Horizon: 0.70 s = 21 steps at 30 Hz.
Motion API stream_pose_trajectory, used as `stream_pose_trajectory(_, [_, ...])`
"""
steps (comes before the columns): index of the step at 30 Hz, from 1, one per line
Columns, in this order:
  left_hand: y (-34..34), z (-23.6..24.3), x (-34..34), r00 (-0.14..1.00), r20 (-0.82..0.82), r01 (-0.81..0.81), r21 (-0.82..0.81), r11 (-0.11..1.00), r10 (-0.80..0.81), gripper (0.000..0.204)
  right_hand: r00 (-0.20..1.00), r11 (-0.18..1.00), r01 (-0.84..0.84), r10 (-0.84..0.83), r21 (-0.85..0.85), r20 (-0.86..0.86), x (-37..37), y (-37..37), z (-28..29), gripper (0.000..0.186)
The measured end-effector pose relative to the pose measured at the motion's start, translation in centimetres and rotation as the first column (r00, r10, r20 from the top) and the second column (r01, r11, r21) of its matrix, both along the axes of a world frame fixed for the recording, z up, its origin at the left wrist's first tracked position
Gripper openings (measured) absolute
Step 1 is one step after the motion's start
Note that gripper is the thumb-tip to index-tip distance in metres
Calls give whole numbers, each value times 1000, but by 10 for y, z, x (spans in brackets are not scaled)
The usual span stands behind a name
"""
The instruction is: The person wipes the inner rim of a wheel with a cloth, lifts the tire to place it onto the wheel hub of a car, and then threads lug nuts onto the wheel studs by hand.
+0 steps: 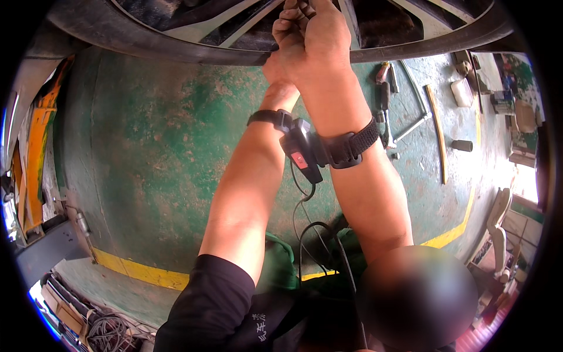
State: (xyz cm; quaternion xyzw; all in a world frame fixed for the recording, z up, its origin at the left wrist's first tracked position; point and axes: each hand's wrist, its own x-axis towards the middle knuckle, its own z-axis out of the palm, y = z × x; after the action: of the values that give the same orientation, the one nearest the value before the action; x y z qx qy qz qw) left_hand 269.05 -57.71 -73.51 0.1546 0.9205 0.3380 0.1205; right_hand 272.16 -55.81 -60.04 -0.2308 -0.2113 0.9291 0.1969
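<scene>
Both my arms reach up to a spoked car wheel (240,23) at the top of the head view. My right hand (319,38) is in front of the spokes with its fingers curled closed. Whatever it grips, if anything, cannot be made out. My left hand (273,67) sits against the right one, just below the tyre's edge (193,54). Its fingers are mostly hidden behind the right hand. Black straps circle both wrists, and a dark box (302,149) with a cable hangs between them.
On the green floor (152,146) at right lie a red-and-black handled tool (384,97), a bent metal bar (419,120), a wooden stick (437,132) and a dark socket (462,145). An orange metal piece (40,152) stands at left. Coiled cable (111,334) lies lower left.
</scene>
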Motion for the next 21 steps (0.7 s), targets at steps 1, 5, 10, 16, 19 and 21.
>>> stream_pose_trajectory(1, [-2,0,2,1000,-1,0,1,1000,0,30,999,1000,-15,14,-5,-29,-1,3,-4,25])
stream_pose_trajectory(5, [1,3,3,1000,0,3,7,1000,-3,30,996,998,59,-59,14,68,-3,3,-2,25])
stream_pose_trajectory(10, [0,2,3,1000,0,-2,3,1000,2,29,998,997,51,-54,61,46,-1,2,-5,25])
stream_pose_trajectory(16, [3,0,4,1000,4,7,5,1000,-7,29,1000,994,-7,4,106,23,0,6,-8,24])
stream_pose_trajectory(19, [-6,0,3,1000,3,-16,-7,1000,16,29,995,996,8,-16,86,98,7,-9,13,24])
stream_pose_trajectory(21, [1,0,4,1000,7,-2,2,1000,2,29,995,996,26,-34,81,92,7,-2,9,24])
